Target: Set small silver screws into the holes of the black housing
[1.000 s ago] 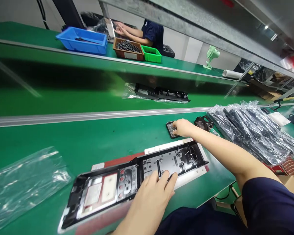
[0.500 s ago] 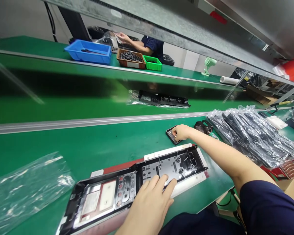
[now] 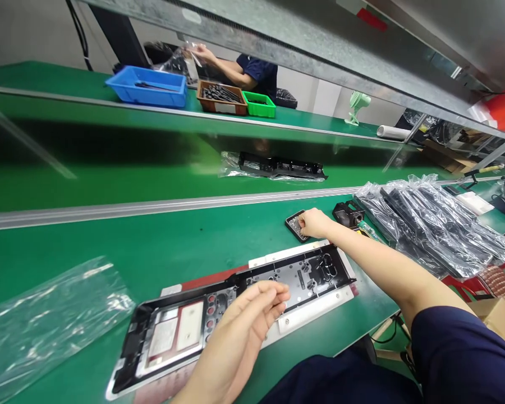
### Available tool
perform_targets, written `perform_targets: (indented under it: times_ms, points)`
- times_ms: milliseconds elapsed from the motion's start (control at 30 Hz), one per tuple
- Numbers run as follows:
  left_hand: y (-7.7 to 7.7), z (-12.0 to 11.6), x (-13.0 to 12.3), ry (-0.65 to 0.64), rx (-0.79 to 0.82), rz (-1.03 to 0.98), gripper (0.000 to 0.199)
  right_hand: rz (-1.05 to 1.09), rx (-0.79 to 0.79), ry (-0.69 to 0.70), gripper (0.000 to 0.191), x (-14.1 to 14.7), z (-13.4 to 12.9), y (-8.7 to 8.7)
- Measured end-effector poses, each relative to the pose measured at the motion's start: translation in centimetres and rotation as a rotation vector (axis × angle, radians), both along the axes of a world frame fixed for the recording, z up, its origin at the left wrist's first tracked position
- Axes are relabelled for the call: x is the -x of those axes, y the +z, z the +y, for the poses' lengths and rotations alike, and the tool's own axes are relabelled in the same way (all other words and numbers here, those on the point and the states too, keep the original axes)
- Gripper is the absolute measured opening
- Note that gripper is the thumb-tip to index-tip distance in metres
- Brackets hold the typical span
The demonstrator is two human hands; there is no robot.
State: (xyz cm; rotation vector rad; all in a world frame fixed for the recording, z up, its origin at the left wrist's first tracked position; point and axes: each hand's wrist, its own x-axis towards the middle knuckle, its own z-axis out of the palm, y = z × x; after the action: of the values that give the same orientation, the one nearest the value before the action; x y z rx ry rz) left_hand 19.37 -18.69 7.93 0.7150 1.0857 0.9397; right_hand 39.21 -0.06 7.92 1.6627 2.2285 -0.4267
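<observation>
My left hand [image 3: 246, 320] is raised over a long black plastic housing [image 3: 303, 280], palm turned sideways. Its fingers are curled with the thumb against the index finger; whatever they may hold cannot be made out. The housing lies open side up, with cut-outs at its near left end and a loop of black cable at its right end. Beneath it are white and red fixture blocks [image 3: 315, 314]. At a small black tray [image 3: 295, 226] of tiny silvery pieces, my right hand [image 3: 315, 223] dips in with closed fingertips. What is between them is hidden.
Bagged black parts [image 3: 429, 224] are heaped at right, beside a black device [image 3: 347, 214] and a green-handled tool [image 3: 368, 230]. A clear plastic bag [image 3: 59, 320] lies left. Another housing [image 3: 281, 166] lies behind the metal rail. Bins [image 3: 147, 90] line the back shelf, where a co-worker's arm [image 3: 225, 67] shows.
My left hand has lifted off the housing and turned, its spread fingers now curled. My right hand remains at the small tray, its fingertips shifted slightly.
</observation>
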Motion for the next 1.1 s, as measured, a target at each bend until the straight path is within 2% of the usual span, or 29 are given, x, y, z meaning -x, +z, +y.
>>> perform_targets:
  times_ms: [100,233,367,567,667,833,967,1033,1100]
  points:
    - [0.2,0.2,-0.2,0.07,0.108,-0.103,0.055,0.005,0.021,0.024,0.02,0.0,-0.1,0.6]
    - [0.4,0.1,-0.6,0.105,0.164,-0.165,0.063,-0.009,0.053,0.042,0.031,0.6,-0.3,1.8]
    - [0.0,0.1,-0.5,0.122,0.168,-0.164,0.066,-0.04,0.133,0.05,0.021,1.6,-0.2,2.6]
    - [-0.6,0.3,0.3,0.087,0.184,-0.145,0.07,0.033,0.105,0.078,0.014,1.1,0.2,1.7]
    - [-0.7,0.4,0.5,0.08,0.188,-0.15,0.059,0.059,0.047,0.062,0.014,0.6,0.0,1.1]
    - [0.1,0.7,0.1,0.119,0.176,-0.172,0.013,0.122,0.038,-0.008,0.012,0.1,0.3,0.9]
    - [0.9,0.7,-0.1,0.124,0.219,-0.226,0.015,0.27,0.011,-0.104,0.01,0.0,0.2,1.9]
    - [1.0,0.7,-0.3,0.129,0.251,-0.273,0.018,0.399,0.006,-0.125,0.002,0.5,-0.9,2.8]
    - [1.0,0.8,-0.4,0.135,0.282,-0.33,0.022,0.556,0.062,-0.098,0.009,1.4,-3.0,4.0]
